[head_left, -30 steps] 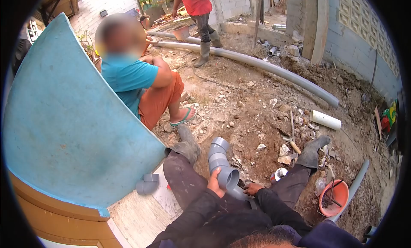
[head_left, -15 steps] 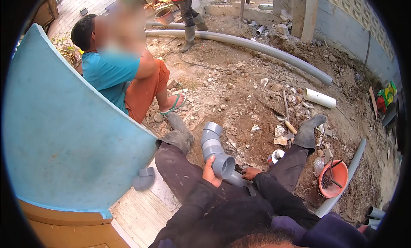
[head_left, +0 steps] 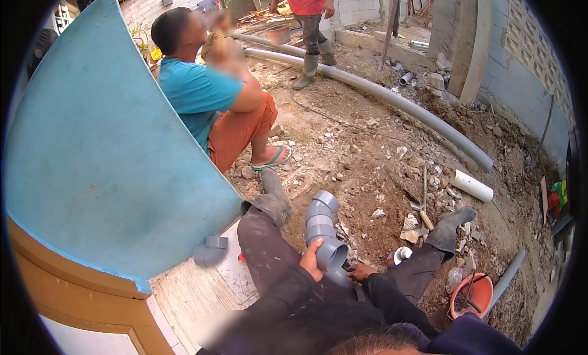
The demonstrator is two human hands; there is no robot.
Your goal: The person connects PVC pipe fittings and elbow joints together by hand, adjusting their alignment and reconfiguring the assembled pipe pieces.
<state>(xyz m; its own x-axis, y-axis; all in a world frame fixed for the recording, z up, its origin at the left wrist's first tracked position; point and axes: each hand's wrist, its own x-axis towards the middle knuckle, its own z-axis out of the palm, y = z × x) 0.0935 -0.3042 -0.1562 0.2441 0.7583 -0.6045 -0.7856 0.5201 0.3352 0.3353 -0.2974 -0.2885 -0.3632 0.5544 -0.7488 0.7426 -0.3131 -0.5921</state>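
My left hand (head_left: 312, 259) is wrapped round the lower side of a grey pipe fitting assembly (head_left: 320, 222), made of joined bends, with its wide open end facing up toward me. Just right of it, my right hand (head_left: 361, 271) has its fingers closed on a small dark object that I cannot make out, beside the lower pipe piece (head_left: 340, 278) between my thighs. A separate grey elbow (head_left: 211, 251) lies on the pale tiled ledge to the left.
A person in a teal shirt (head_left: 202, 88) sits at the left by a blue curved wall (head_left: 110, 153). Another person in red (head_left: 306, 3) stands behind. Long grey pipe (head_left: 398, 101), white pipe (head_left: 471, 185), can (head_left: 399, 255), orange bucket (head_left: 482, 292) and rubble lie around.
The camera view has shifted, so the scene sits lower and further right than half a second ago. Both hands keep their places at the fitting. The seated person's head has turned somewhat.
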